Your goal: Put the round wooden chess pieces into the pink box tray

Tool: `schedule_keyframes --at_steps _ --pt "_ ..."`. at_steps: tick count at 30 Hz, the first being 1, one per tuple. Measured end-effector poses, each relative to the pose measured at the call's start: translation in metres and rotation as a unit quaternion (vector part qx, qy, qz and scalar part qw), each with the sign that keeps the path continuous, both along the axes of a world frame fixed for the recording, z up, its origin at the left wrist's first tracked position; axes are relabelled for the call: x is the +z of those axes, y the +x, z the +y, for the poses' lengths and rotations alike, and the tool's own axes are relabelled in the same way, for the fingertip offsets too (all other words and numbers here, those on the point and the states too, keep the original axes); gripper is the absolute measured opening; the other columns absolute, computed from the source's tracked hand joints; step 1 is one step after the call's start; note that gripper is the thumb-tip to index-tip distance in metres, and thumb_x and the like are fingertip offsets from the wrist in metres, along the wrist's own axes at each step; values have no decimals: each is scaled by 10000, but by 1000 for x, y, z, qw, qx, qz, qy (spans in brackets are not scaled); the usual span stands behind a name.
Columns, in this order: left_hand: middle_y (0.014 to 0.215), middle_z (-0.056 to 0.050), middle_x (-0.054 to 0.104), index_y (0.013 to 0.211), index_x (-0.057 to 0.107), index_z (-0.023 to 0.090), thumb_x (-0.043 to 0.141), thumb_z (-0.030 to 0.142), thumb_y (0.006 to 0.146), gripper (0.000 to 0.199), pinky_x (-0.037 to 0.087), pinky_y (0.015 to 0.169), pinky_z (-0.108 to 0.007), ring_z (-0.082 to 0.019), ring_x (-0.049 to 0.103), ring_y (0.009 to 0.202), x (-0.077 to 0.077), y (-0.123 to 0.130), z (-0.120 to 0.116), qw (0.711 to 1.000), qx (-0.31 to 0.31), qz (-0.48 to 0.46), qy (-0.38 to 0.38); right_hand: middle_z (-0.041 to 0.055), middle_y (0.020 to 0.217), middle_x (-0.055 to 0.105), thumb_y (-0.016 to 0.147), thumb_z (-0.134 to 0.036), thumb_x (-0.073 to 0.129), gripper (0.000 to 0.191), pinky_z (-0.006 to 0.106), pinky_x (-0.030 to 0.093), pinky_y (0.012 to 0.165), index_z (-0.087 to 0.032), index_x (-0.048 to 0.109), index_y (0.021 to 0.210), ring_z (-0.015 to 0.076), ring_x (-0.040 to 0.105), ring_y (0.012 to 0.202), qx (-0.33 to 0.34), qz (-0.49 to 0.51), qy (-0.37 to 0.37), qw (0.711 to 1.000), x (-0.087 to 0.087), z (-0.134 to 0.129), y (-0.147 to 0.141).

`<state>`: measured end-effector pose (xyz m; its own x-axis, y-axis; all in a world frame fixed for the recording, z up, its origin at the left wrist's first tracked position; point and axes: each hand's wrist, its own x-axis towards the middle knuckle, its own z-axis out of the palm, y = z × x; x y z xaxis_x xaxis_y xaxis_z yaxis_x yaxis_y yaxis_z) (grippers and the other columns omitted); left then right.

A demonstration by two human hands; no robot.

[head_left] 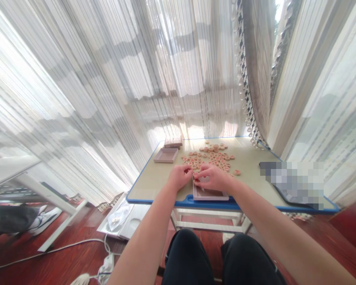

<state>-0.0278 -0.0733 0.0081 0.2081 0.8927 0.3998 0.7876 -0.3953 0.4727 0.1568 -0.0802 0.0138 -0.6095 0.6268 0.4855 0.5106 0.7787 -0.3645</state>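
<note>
Round wooden Chinese chess pieces [216, 162] with red or dark markings lie loosely scattered over the table. Close to the near edge is a shallow pinkish box tray [210, 195], partly covered by my right hand [216, 178]. The thumb and fingers of that hand close around a chess piece [196, 180] at the tray's left inner corner. Just outside the tray's left side, my left hand [180, 177] has its fingers curled together; what they hold, if anything, is hidden.
A second shallow tray [166, 155] stands at the table's back left, before a flat box [173, 141]. A dark pouch-like item [284, 186], partly blurred, lies on the right of the blue-edged table [150, 186]. Sheer curtains [178, 79] hang behind. Another person's foot [46, 219] shows at left.
</note>
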Motion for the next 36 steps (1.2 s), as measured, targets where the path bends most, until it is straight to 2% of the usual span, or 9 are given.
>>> schedule_keyframes --at_steps 15,22,27,29,36 --pt "692 -17 684 741 701 160 493 195 708 214 413 620 -218 -130 571 641 -3 0 4 1000 1 -8 -2 20 710 599 764 -345 638 146 231 402 620 -256 747 804 124 533 671 2 0 20 1000 -4 5 1" --pt "688 -11 681 742 702 169 491 198 699 217 414 626 -217 -129 572 645 -1 0 3 1000 5 -9 -12 20 734 612 758 -333 640 157 241 401 650 -258 732 859 138 539 702 0 -1 14 1000 -4 6 1" --pt "681 -7 674 747 696 174 488 212 713 215 411 620 -217 -125 564 635 -3 -1 5 1000 7 -11 -8 -7 626 564 722 -422 655 306 235 369 564 -227 711 951 115 489 573 -109 31 -20 993 4 16 21" --pt "675 -7 671 742 696 174 488 213 716 213 411 619 -217 -124 561 630 -4 -1 5 1000 9 -9 -9 -5 623 560 713 -438 656 343 237 367 560 -210 710 963 116 485 573 -125 33 -28 991 5 20 27" --pt "679 -6 674 758 699 171 493 211 713 215 414 627 -215 -125 565 639 -4 -1 5 1000 7 -9 -10 16 746 624 724 -335 658 194 230 403 639 -221 726 865 126 538 692 -36 19 -32 999 2 10 16"
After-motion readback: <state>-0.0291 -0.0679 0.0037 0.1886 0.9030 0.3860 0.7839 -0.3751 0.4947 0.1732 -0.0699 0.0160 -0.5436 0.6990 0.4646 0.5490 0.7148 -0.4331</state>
